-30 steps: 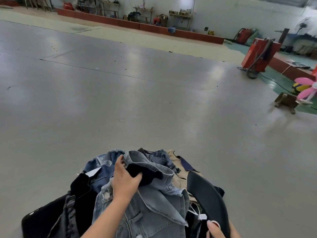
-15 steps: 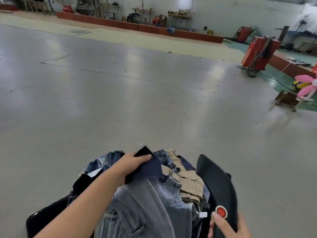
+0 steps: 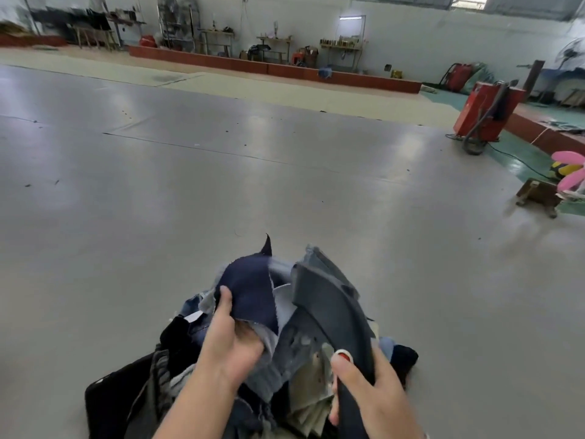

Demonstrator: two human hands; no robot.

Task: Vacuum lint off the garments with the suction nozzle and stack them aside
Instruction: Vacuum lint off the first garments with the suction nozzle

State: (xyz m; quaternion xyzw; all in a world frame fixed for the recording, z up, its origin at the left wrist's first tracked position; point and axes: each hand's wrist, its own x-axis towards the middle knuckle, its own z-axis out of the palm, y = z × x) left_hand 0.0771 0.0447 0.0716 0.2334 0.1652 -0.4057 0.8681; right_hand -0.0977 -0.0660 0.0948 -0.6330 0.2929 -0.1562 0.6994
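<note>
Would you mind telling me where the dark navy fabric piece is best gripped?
Judging by its pose, along the lower edge from the near left side, as the left hand does: the dark navy fabric piece stands raised there, while the suction nozzle crowds its right.

Probably a workshop: workbenches along the wall, red machine.

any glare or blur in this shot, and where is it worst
Head view: soft glare streaks from overhead lights on the grey floor; the far left background is smeared and wide-angle bent; the left hand on the navy cloth and the nozzle look reasonably sharp.
</note>
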